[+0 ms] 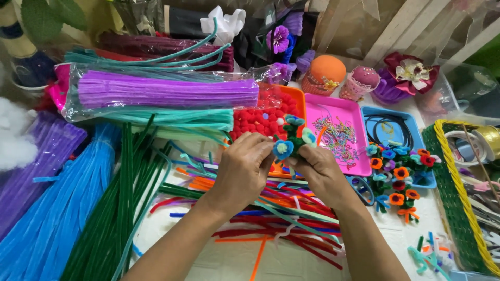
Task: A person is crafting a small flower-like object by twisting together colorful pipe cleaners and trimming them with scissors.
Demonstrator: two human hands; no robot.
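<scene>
Both my hands meet at the middle of the table around a small bunch of pipe-cleaner flowers (291, 138) with blue petals, pale centres and green stems. My left hand (244, 167) pinches the bunch from the left, fingers at a blue flower. My right hand (319, 169) grips the stems from below and right. Loose pipe cleaners (284, 218) in red, orange, blue and green lie on the white table under my hands.
Bundles of green (112, 208), blue (57, 208) and bagged purple pipe cleaners (166, 92) lie at left. An orange tray of red pompoms (299, 101), a pink tray (338, 136) and a blue tray (411, 130) sit behind. Finished orange, red and blue flowers (398, 174) and a green-yellow basket (453, 192) are at right.
</scene>
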